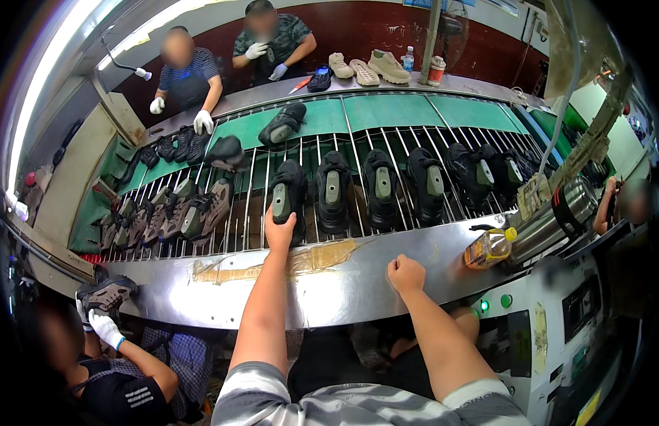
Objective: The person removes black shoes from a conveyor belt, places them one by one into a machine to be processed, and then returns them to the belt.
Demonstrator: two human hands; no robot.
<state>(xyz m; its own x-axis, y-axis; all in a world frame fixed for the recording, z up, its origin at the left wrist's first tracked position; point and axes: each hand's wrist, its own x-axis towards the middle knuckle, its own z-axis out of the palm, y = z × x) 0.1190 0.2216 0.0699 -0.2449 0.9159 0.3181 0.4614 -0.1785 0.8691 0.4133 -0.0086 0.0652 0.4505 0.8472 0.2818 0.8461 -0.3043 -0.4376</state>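
My left hand (pixel 280 228) is closed around the near end of a black shoe (pixel 292 175) that stands on the metal-rod conveyor. A grey-green shoe last fills this shoe's opening. My right hand (pixel 406 275) is a fist resting at the steel ledge (pixel 351 295), with nothing showing in it. To the right of the held shoe stands another black shoe (pixel 333 209), with several more in the same row, each with a last inside. Farther up, a black shoe (pixel 283 125) lies tilted on the green belt (pixel 372 113), and a dark shoe (pixel 229 153) beside it is blurred.
Several brown-grey shoes (pixel 216 206) line the rods at left. A drink bottle (pixel 490 248) and a steel flask (pixel 557 220) stand right. Gloved co-workers (pixel 189 78) stand across the conveyor; another at lower left handles a brown shoe (pixel 109 295). Beige shoes (pixel 388 67) sit on the far ledge.
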